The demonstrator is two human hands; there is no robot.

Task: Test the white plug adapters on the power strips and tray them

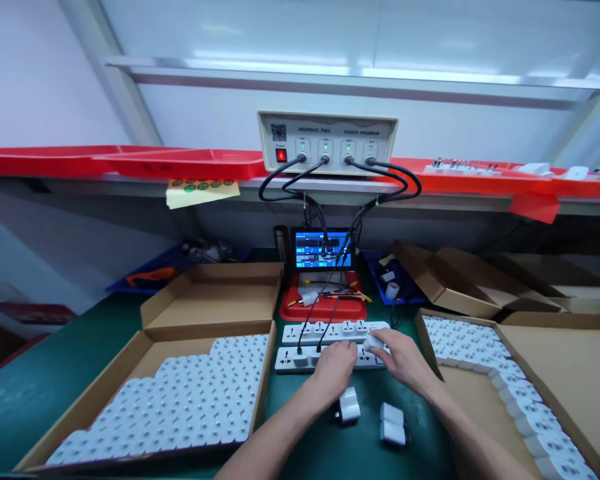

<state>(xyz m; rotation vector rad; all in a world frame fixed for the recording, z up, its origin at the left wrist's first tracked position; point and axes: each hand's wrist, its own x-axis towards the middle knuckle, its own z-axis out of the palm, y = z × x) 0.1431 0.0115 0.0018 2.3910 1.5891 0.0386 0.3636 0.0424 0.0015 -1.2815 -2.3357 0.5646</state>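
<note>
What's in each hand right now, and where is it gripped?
Right hand: a white adapter, pinched by its sides between thumb and fingers. Left hand: at the front power strip; any hold is hidden.

A: What's at the back?
B: Glossy bluish-white wall panels (280,33), crossed by a long, pale metal rail (140,62), with a slanting grey metal post (126,90) at left.
A: And the light?
B: Bright white streaks (267,67) along the rail, shadow beneath the long, grey-edged shelf (130,189).
A: Below?
B: A broad workbench with a smooth, dark green top (20,393).
</note>
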